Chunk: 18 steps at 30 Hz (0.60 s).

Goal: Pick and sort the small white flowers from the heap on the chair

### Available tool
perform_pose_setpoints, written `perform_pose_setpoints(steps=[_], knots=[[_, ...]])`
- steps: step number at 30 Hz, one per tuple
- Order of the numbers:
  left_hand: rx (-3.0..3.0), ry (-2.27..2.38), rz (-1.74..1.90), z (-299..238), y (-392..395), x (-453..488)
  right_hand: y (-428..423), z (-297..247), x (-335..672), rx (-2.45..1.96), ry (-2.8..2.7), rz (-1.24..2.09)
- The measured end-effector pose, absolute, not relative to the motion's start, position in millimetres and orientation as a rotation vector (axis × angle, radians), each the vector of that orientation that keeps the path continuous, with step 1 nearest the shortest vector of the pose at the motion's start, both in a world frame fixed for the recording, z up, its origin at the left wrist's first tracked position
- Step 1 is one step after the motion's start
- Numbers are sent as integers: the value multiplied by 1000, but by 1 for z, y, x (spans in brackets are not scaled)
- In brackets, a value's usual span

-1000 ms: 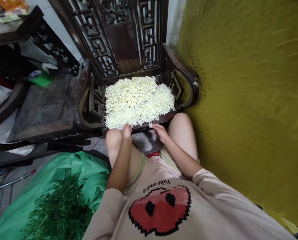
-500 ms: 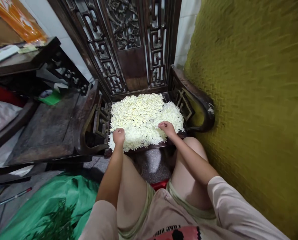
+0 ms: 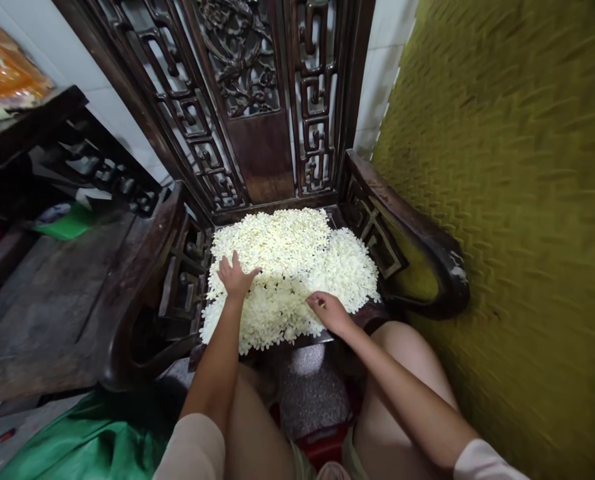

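A thick layer of small white flowers [image 3: 302, 263] covers the seat of a dark carved wooden armchair [image 3: 262, 100] in front of me. My left hand [image 3: 234, 277] lies flat on the left part of the flowers, fingers spread. My right hand [image 3: 330, 310] rests on the flowers near the seat's front edge, fingers curled with the tips pinched into the blossoms; I cannot make out whether anything is in them. My bare knees sit just below the seat's front.
A yellow woven wall [image 3: 517, 220] stands close on the right, beside the chair's right armrest [image 3: 417, 247]. A second dark wooden seat [image 3: 52, 293] is on the left with a green item [image 3: 67, 223] behind it. Green plastic sheeting [image 3: 82, 447] lies on the floor at lower left.
Both hands moved from the seat's front edge onto the flowers. The left hand went from a fist to flat and spread, further in. The view tilted up, closer to the chair.
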<state>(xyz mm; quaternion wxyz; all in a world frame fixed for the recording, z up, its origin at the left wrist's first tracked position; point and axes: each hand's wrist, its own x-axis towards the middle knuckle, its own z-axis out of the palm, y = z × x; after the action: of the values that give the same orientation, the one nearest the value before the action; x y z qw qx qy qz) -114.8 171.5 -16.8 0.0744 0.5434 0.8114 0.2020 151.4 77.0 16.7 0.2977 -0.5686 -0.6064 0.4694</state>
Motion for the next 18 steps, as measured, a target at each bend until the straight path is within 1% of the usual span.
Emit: perform_pose_setpoints(steps=[4, 6, 10, 18], knots=[[1676, 2353, 336, -20, 200, -108, 70, 14, 150, -1511, -1757, 1293], [1684, 2377, 289, -23, 207, -107, 66, 11, 149, -1547, -1779, 1320], [1793, 2450, 436, -34, 209, -110, 62, 8, 147, -1575, -1800, 1382], [1918, 2343, 854, -41, 216, -122, 62, 11, 147, -1597, -1800, 1403]])
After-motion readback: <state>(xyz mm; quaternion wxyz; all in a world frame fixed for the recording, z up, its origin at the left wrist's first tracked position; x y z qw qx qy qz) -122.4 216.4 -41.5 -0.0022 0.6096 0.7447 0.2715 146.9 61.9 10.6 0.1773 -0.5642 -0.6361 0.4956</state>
